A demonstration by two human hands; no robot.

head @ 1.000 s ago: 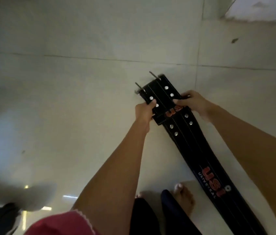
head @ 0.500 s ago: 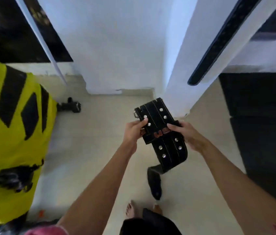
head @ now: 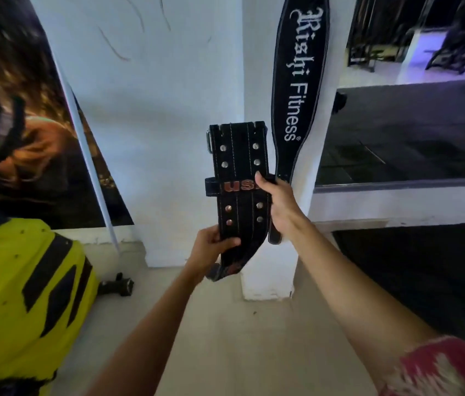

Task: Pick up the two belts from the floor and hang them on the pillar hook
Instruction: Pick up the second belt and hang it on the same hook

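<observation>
Folded black belt (head: 238, 178) held upright before the white pillar (head: 257, 81), left hand (head: 211, 247) closed on its lower edge, right hand (head: 275, 204) closed on its right side at the loop. Second belt (head: 297, 81) hanging on the pillar just above and right of the right-hand grip, touching it. Hook cut off at the top; held belt's tail hidden behind the left hand.

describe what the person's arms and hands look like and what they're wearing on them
Both forearms are bare, with no gloves, watch or rings visible on the left hand or the right hand. A short pinkish-red sleeve with pale patterning covers the right upper arm; the left arm's sleeve is out of frame.
</observation>
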